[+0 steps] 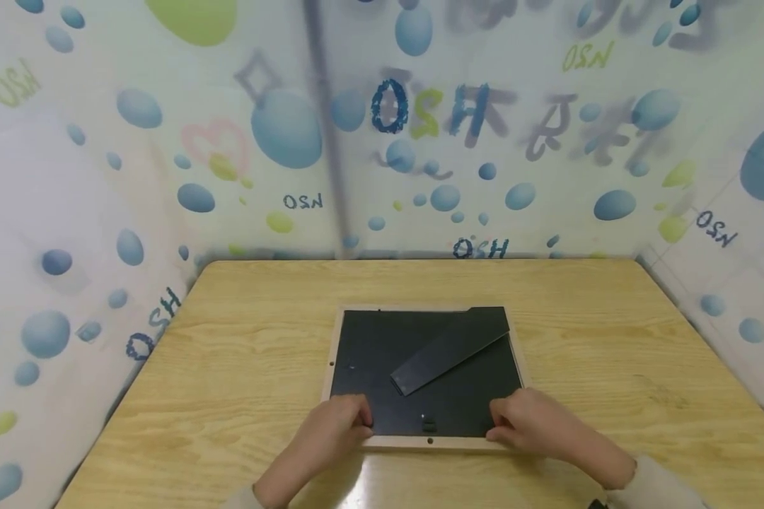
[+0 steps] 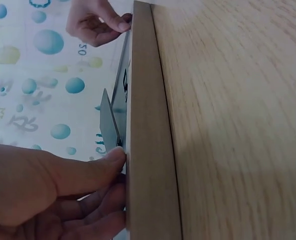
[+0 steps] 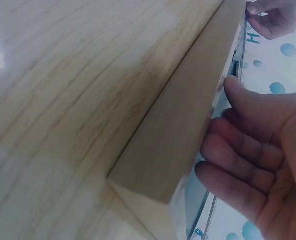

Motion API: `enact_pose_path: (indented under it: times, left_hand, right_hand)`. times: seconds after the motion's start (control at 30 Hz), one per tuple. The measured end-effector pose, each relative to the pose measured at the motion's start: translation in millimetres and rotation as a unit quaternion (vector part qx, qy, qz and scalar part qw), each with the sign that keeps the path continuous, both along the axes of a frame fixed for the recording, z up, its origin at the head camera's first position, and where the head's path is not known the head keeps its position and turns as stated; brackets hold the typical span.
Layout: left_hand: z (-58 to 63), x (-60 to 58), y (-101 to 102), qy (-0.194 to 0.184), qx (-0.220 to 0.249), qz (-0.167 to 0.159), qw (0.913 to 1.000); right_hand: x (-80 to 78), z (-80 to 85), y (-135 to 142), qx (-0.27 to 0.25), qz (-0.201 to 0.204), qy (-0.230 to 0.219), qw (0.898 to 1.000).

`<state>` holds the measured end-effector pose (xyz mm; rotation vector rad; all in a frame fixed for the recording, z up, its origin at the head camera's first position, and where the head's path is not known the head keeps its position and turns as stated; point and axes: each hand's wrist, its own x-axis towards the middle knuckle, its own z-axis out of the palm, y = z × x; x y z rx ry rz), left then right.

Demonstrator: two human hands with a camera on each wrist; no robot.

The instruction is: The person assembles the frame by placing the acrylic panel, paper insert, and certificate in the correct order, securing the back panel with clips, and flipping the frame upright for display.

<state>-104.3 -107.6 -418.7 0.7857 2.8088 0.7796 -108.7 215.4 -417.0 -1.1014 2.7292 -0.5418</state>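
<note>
A picture frame (image 1: 461, 443) of pale wood lies face down on the table, its near side toward me. Its black backing board (image 1: 382, 346) faces up, and a black easel leg (image 1: 448, 353) slants across it toward the far right corner. At the near left corner my left hand (image 1: 339, 424) has curled fingers and thumb at the wooden rim and board edge. My right hand (image 1: 531, 423) does the same at the near right corner. In the left wrist view the thumb tip meets the rim (image 2: 148, 125); the right wrist view shows curled fingertips against the rim (image 3: 178, 120).
The wood-grain table (image 1: 229, 339) extends around the frame on all sides. Behind and beside it hangs a pale curtain (image 1: 516, 177) printed with blue and green spots and letters. A small black hanger tab (image 1: 429, 426) sits near the board's front edge.
</note>
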Motion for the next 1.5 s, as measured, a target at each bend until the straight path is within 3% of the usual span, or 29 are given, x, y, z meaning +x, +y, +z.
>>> enact_pose_path:
  times: [0.2,0.37,0.57,0.73,0.97,1.13,1.27,1.5]
  left_hand:
    - [-0.3,-1.9,-1.5,-0.004,0.011,0.01,0.9999]
    - [1.4,-2.5,0.6,-0.014,0.011,0.018,0.9997]
    - [1.1,-5.7,1.7,-0.061,0.035,0.023,0.9972]
    - [-0.5,-11.0,0.2,-0.087,0.042,0.028,0.9949]
    - [0.5,-22.4,0.9,-0.106,0.034,0.013,0.9937]
    - [4.8,-31.6,6.3,-0.122,0.013,-0.011,0.9924]
    - [9.3,-34.4,10.3,-0.132,-0.009,-0.016,0.991]
    - [14.6,-36.0,11.6,-0.125,-0.045,-0.022,0.9908]
  right_hand:
    - [-2.5,-0.4,-2.2,0.0,0.003,-0.009,1.0]
    - [-5.9,-1.0,-1.3,0.0,-0.009,-0.046,0.999]
    - [-9.5,-1.0,-0.8,0.0,-0.027,-0.087,0.996]
    - [-11.2,-1.4,-3.5,0.002,-0.043,-0.096,0.994]
    - [-17.6,-0.8,-4.6,-0.003,-0.048,-0.108,0.993]
    - [-22.1,0.6,-2.3,-0.014,-0.067,-0.157,0.985]
    - [-25.5,1.0,-1.8,-0.016,-0.081,-0.196,0.977]
    - [-30.0,1.1,-3.6,-0.018,-0.083,-0.219,0.972]
